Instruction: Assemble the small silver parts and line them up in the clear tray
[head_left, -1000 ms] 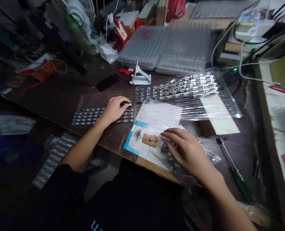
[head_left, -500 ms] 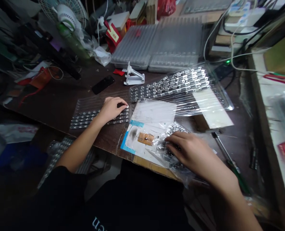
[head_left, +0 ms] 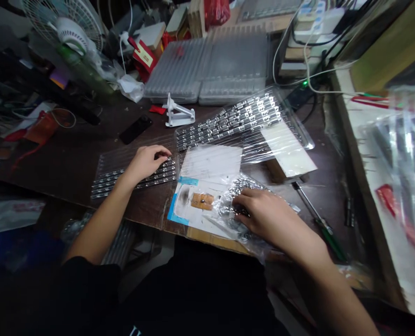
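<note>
My left hand (head_left: 146,162) is closed in a pinch, its fingertips at the right end of a row in a grooved clear plastic tray (head_left: 111,161). Rows of small shiny metal parts (head_left: 105,183) fill the tray's nearer grooves; what the fingertips hold is too small to make out. My right hand (head_left: 259,210) reaches into an open clear plastic bag (head_left: 224,221). Its fingers are curled round some of the loose small metal parts (head_left: 240,184) heaped there. Beside the bag, a brown block (head_left: 202,201) sits on a white sheet edged with blue tape (head_left: 172,207).
Behind lies another clear tray (head_left: 305,140) with rows of metal parts, above a white-topped block (head_left: 287,151). A white stand (head_left: 179,114), a phone (head_left: 135,129) and stacked clear trays (head_left: 233,65) are further back. A green-handled screwdriver (head_left: 329,238) lies to the right.
The camera view has shifted, so most of the scene sits further left. My left fingertips have come slightly inward from the tray's right end. My right hand stays at the bag.
</note>
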`<state>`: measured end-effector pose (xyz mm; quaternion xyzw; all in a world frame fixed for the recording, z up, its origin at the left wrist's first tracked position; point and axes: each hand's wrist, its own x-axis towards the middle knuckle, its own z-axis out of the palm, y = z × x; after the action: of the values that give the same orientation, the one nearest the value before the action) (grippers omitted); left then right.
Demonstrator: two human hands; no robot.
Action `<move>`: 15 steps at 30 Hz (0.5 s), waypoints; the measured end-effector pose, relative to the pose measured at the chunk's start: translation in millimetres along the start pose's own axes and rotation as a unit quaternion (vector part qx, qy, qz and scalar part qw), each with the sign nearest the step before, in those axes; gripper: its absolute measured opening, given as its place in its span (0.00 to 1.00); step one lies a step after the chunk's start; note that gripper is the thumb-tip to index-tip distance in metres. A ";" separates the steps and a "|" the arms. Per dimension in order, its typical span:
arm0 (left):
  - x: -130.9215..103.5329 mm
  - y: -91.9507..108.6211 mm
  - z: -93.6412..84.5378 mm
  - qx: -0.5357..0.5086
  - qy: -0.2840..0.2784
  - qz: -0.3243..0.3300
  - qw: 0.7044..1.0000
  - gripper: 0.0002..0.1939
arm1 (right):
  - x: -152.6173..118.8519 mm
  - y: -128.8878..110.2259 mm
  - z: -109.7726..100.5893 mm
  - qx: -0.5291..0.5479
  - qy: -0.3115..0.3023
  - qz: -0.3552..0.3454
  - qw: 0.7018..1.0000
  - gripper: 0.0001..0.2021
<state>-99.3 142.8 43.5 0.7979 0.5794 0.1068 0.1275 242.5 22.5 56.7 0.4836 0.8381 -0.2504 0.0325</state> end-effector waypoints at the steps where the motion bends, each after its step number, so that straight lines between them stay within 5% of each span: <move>1: 0.0 1.2 -0.1 0.000 0.000 0.002 1.000 0.12 | 0.1 -0.2 0.8 -0.007 -0.005 0.002 1.000 0.07; 8: -0.6 3.3 2.7 0.005 0.006 0.010 1.000 0.12 | -1.0 -2.1 5.2 -0.014 0.025 -0.030 0.999 0.05; 12: -4.0 -6.9 -8.0 0.042 -0.023 0.001 0.999 0.12 | -1.8 -4.0 5.4 -0.027 0.031 -0.042 0.998 0.07; 15: 1.4 3.7 -15.8 0.050 -0.021 0.018 0.998 0.12 | -2.5 -5.9 4.0 -0.036 0.025 -0.050 0.998 0.11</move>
<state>-100.7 144.3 59.6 0.8154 0.5671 0.0636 0.0980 238.2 16.3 56.3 0.4453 0.8705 -0.2091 0.0162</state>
